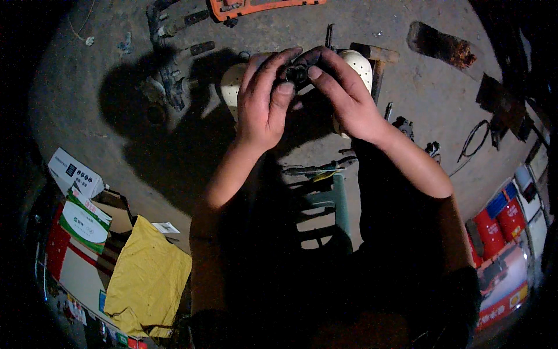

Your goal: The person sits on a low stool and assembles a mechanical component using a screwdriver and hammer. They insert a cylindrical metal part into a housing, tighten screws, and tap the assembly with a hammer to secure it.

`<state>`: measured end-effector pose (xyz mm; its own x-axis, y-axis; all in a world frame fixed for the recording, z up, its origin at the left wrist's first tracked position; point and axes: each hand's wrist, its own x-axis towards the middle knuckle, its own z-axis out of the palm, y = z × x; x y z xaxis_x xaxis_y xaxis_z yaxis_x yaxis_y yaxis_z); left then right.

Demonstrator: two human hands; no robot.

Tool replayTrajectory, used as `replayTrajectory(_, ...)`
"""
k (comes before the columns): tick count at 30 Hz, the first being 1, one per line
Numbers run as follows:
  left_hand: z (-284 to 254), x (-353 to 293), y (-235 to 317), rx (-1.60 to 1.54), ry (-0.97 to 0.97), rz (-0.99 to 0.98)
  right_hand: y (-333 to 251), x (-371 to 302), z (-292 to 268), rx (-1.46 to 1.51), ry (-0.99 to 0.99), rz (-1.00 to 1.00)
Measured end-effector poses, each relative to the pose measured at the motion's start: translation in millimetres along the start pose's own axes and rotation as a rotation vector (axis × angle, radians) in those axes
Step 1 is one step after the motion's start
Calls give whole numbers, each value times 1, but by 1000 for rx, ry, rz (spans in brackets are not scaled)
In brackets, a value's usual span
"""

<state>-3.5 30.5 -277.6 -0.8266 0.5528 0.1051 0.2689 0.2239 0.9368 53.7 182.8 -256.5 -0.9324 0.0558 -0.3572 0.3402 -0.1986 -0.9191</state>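
Note:
Both my hands are raised in front of me at the upper middle, pinching a small dark, round, hollow part (296,74) between them. My left hand (260,107) grips its left side with thumb and fingers. From the right, my right hand (347,96) closes on it, the thumb pressed near its open end. The part looks black and greasy, and its exact kind cannot be made out. Dark smudges mark my fingertips. Beneath the hands are my cream perforated clogs, the left clog (230,87) and the right clog (359,65), each partly covered.
An orange tool case (267,10) lies at the far edge. A dark metal assembly (171,87) sits in shadow on the left, and a wooden-handled hammer (381,54) right of my hands. Nearer are a green stool (342,209), yellow cloth (148,279), cartons (84,221) and red containers (489,232).

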Motion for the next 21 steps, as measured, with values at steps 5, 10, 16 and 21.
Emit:
replayTrajectory(5,6,-6,-23,-137,-1,-186,22,-3,-9,-93,5,4)
replayTrajectory(10,15,1,-59,-94,75,-354,86,-5,-35,-818,-88,88)
replayTrajectory(16,45,32,-97,260,-158,-213,136,-1,-52,-1182,-16,349)
replayTrajectory(21,68,43,-116,513,-446,-145,153,19,-34,-1290,50,150)
